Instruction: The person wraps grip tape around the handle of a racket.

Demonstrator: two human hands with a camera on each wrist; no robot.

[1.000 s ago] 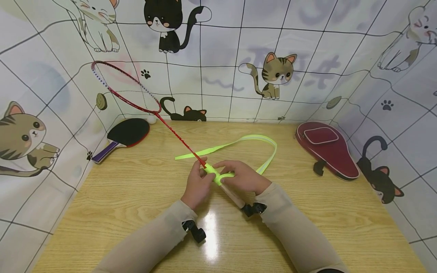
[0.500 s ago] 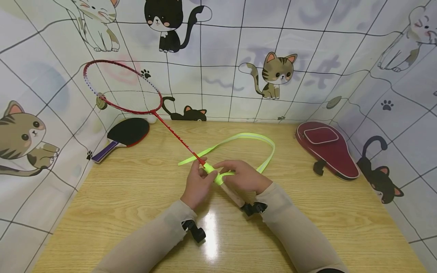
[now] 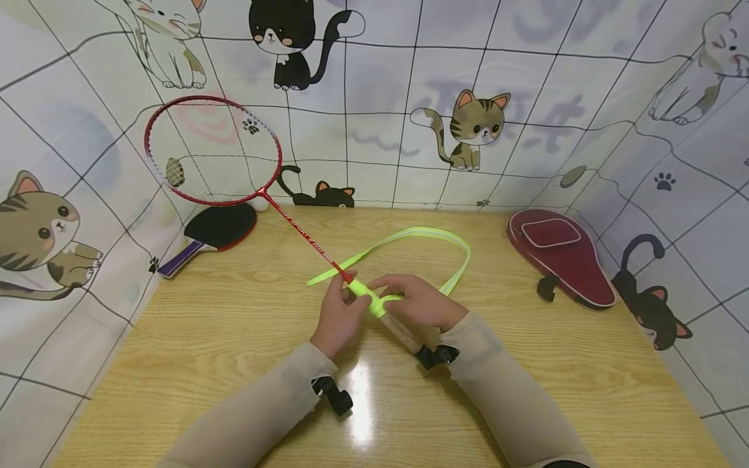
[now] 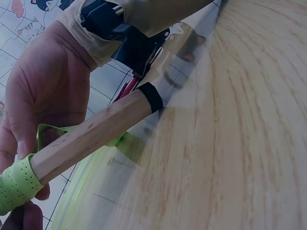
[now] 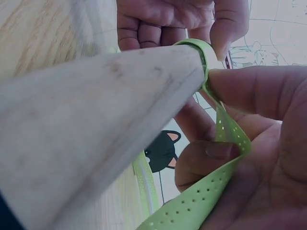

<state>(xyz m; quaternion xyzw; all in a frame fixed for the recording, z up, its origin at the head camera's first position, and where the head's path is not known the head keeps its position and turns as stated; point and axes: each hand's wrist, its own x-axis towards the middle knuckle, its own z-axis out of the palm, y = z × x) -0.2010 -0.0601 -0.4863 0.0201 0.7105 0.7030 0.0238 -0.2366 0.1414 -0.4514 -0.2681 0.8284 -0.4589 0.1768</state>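
A red badminton racket (image 3: 301, 234) slants up to the left in the head view, with its strung head raised before the wall. My left hand (image 3: 341, 317) grips the upper handle, where bright yellow-green overgrip tape (image 3: 359, 290) is wrapped. Below the wrap, the bare wooden handle (image 4: 96, 129) shows, ending in a black band (image 4: 151, 97). My right hand (image 3: 420, 303) pinches the tape beside the handle; in the right wrist view the perforated strip (image 5: 196, 201) runs between its thumb and fingers. The loose tape (image 3: 430, 232) curves over the table beyond my hands.
A black-faced table tennis paddle (image 3: 219, 225) with a purple handle lies at the back left, near a small white ball (image 3: 260, 204) partly hidden behind the racket. A dark red paddle case (image 3: 558, 253) lies at the right. Cat-patterned cloth walls (image 3: 380, 140) enclose the wooden table (image 3: 234, 364).
The racket has turned about its shaft, so its head goes from nearly edge-on to facing me more. The loose tape end has slid slightly right and nearer. Both hands stay nearly in place.
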